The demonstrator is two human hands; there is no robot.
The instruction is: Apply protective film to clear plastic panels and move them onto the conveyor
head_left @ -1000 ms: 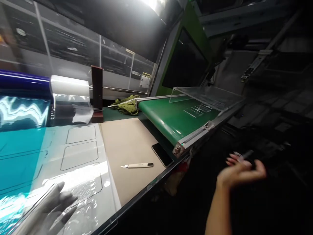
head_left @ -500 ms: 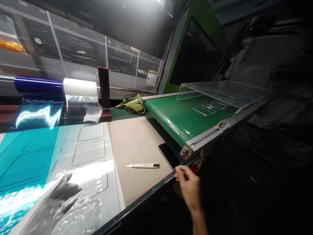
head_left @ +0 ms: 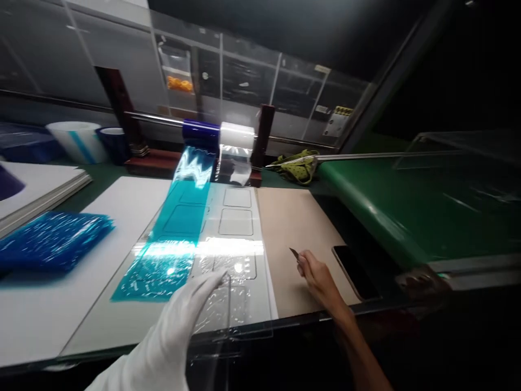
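In the head view, my left hand [head_left: 175,317], in a white glove, pinches the edge of a clear plastic sheet [head_left: 238,304] at the bench's front edge. The sheet's far outline is hard to make out through the glare. My right hand [head_left: 319,278], bare, grips a craft knife [head_left: 294,253] over the brown board [head_left: 285,217]. Its blade points up and left, while the fingers hide most of the handle. Under the clear sheet lies a pale sheet with rounded rectangles [head_left: 236,221], partly covered by a strip of blue film [head_left: 175,217].
Blue and clear film rolls [head_left: 200,133] hang on a rod at the back. A phone [head_left: 355,271] lies right of the board, beside a green conveyor belt [head_left: 407,212]. Crumpled blue film [head_left: 57,239] and stacked white sheets [head_left: 44,184] lie left.
The craft knife, lying on the brown board before, is now in my right hand. My left hand now pinches the clear sheet's edge. The view has swung left.
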